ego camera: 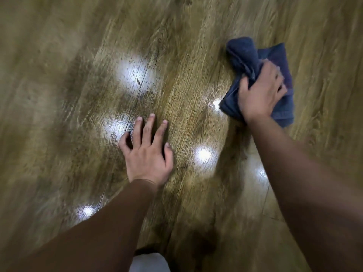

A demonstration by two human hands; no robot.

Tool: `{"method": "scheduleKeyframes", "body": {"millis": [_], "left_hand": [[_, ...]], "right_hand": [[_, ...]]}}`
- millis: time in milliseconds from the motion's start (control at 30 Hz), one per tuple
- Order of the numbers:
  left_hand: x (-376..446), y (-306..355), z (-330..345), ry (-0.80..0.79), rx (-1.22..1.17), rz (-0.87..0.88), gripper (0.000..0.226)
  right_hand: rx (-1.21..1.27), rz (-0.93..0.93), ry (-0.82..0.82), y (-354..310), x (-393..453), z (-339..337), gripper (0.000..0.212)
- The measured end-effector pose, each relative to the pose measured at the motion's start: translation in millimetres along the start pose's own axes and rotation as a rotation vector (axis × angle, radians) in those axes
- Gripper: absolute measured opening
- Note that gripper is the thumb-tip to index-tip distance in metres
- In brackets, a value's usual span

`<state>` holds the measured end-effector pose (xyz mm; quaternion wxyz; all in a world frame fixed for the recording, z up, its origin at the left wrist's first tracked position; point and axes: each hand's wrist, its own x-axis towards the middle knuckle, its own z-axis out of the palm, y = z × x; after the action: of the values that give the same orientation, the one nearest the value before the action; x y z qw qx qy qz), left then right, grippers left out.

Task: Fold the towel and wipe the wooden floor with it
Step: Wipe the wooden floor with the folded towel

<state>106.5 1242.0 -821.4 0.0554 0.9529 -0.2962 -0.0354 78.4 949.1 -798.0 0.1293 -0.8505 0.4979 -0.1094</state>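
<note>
A dark blue towel (pixel 245 55) lies bunched and folded on the wooden floor (pixel 78 75) at the upper right. My right hand (pixel 261 91) presses down on its middle, fingers closed into the cloth. My left hand (pixel 147 152) rests flat on the bare boards near the centre, fingers spread, holding nothing. The two hands are well apart. The picture is blurred by motion.
Brown planks with visible grain and seams fill the whole view. Bright patches of reflected light (pixel 135 69) shine on the floor around my left hand. A pale piece of my clothing (pixel 149 262) shows at the bottom edge.
</note>
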Motion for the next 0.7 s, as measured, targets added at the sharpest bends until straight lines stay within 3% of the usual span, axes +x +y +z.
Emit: {"method": "scheduleKeyframes", "body": {"millis": [133, 300, 400, 467, 633, 700], "left_hand": [[0.1, 0.1, 1.1, -0.007, -0.008, -0.007, 0.058], [-0.4, 2.9, -3.6, -0.003, -0.045, -0.018, 0.054], [9.5, 2.2, -10.8, -0.023, -0.069, -0.015, 0.046], [39.0, -6.8, -14.6, -0.012, -0.059, -0.018, 0.041], [169.1, -57.6, -18.1, 0.086, -0.064, -0.269, 0.053], [199.5, -70.2, -17.1, 0.104, -0.059, -0.316, 0.058]], "right_hand": [[0.028, -0.121, -0.005, -22.6, -57.5, 0.8, 0.051], [-0.009, -0.397, -0.167, -35.1, -145.0, -1.5, 0.055], [-0.136, -0.602, -0.223, -15.6, -135.7, -11.3, 0.057], [-0.184, -0.514, -0.214, -5.2, -99.7, -11.4, 0.057], [-0.169, 0.045, 0.012, -12.8, -11.7, 5.1, 0.055], [-0.132, 0.116, 0.073, -17.3, -3.4, 11.3, 0.051]]}}
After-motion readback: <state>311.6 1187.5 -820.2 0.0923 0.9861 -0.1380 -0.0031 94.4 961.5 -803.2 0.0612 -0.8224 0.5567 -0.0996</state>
